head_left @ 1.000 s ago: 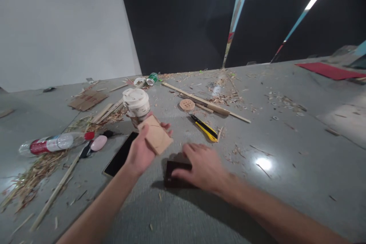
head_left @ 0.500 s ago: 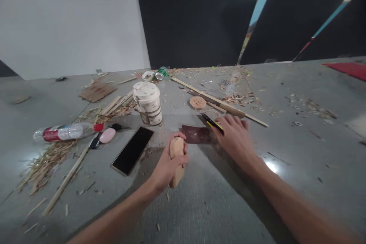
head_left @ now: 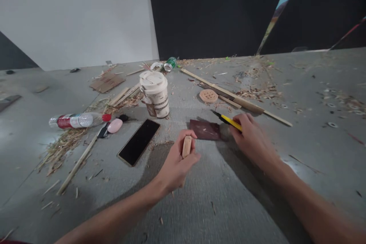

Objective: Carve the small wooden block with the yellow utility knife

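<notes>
My left hand (head_left: 183,156) is closed around a small wooden block (head_left: 187,147), whose pale end shows between thumb and fingers. To the right, my right hand (head_left: 250,133) grips a yellow and black utility knife (head_left: 228,121), its dark tip pointing up and left. Between the hands lies a dark red-brown sheet of sandpaper (head_left: 204,129) with a few light specks on it. Just beyond it is a round wooden disc (head_left: 208,95) with small holes.
Left of my hands are a phone (head_left: 139,142), a lidded paper cup (head_left: 154,97), a plastic bottle (head_left: 81,120) and a pink oval object (head_left: 115,126). Long wood strips (head_left: 237,99), shavings (head_left: 64,146) and a green can (head_left: 170,65) lie around the floor, before a wall.
My right hand has lifted slightly away from the sandpaper with the utility knife, showing more of its yellow handle. My left hand has turned the wooden block more end-on. The view has shifted.
</notes>
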A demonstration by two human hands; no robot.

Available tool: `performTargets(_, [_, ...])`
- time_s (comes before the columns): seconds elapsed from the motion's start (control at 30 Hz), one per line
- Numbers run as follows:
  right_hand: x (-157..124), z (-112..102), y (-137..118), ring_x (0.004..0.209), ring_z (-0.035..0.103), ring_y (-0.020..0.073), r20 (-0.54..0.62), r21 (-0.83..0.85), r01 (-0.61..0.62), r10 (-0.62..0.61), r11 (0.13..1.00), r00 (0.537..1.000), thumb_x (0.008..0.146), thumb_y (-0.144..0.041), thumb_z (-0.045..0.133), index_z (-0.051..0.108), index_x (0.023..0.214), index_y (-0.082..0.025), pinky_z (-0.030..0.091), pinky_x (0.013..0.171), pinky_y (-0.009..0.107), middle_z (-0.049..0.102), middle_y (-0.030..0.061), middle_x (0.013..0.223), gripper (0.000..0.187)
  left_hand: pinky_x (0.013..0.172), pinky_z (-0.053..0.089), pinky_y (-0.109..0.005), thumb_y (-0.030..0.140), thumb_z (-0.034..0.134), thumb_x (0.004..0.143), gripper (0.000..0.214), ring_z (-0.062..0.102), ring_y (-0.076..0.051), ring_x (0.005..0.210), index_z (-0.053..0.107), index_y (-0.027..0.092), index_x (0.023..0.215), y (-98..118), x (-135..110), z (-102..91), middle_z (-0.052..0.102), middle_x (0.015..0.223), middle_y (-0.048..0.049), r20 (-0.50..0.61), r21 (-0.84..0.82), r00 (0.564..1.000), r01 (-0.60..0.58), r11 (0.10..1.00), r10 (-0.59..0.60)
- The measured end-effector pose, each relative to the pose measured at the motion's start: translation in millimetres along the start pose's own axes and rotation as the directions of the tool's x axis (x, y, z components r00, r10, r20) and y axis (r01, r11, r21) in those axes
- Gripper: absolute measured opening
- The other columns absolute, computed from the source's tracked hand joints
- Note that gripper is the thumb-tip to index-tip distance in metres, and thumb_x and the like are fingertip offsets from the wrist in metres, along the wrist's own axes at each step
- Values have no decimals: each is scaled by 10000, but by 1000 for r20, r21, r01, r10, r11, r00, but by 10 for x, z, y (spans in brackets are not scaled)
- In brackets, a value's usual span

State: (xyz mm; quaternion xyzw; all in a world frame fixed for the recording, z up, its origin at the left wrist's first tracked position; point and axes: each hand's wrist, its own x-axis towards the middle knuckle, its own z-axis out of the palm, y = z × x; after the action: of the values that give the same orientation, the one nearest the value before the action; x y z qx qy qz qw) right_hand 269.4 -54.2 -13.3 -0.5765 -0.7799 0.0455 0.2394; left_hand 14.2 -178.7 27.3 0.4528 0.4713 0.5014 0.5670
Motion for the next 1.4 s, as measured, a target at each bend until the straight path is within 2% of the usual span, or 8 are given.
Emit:
performTargets(0.17, [-98,-154,-164,736,670,267,-63,77,-11,16,997,998,1039,-429,508,584,1207,-238,446,650,382,758,121,1016,266,684,385,-265,217,721,843,292,406,-125,741,528,258,1059,56,15,41,451,862,49,-18,71,999,44,997,-43])
performTargets(0.27, [-202,-285,-337,718,677,234,-112,126,147,-133,981,985,1104,-524,500,606,1219,-236,464,645,348,746,70,938,328,690,400,-252,243,774,843,358,405,-114,739,514,262,1089,34,6,40,454,871,57,6,61,997,78,995,-78])
performTargets(0.33, [-284,-371,-470,590,606,171,-129,149,352,-334,924,934,1157,-490,441,609,1163,-237,410,563,295,670,-6,766,303,690,403,-246,286,840,829,444,418,-110,747,514,263,1128,-2,-3,30,467,889,55,33,37,996,80,996,-81])
performTargets(0.43, [-383,-457,-645,627,623,145,-113,135,567,-555,813,824,1171,-523,450,587,1107,-228,417,573,274,673,-12,804,332,642,369,-228,336,911,782,557,416,-102,728,502,263,1153,-43,-13,15,469,882,55,79,-7,995,53,999,-52])
performTargets(0.57, [-432,-481,-754,628,604,147,-88,128,656,-651,743,754,1167,-550,432,578,1102,-215,418,580,295,705,1,834,371,602,343,-222,394,945,735,620,391,-98,706,496,260,1140,-21,-20,10,450,870,55,106,-5,994,8,1000,-8])
performTargets(0.93, [-496,-524,-758,653,619,142,-95,91,632,-625,770,775,1159,-490,511,605,1098,-214,420,593,316,770,25,904,298,598,347,-217,384,969,800,531,392,-88,679,572,269,1134,-56,-83,-24,446,790,79,68,8,994,-84,996,83])
performTargets(1.2, [-549,-517,-818,628,580,148,-133,-1,615,-610,788,781,1140,-439,559,638,1076,-190,397,607,325,747,25,851,269,581,356,-189,370,920,866,461,385,-75,685,560,252,1128,-12,-86,12,467,835,71,30,-85,998,-44,995,47])
performTargets(1.4, [-594,-508,-856,646,605,140,-147,-13,600,-595,800,790,1129,-397,598,656,1082,-182,401,633,322,758,26,872,228,595,372,-184,396,920,880,482,381,-75,693,562,262,1175,-3,-147,44,454,852,71,-31,-48,999,-35,998,34])
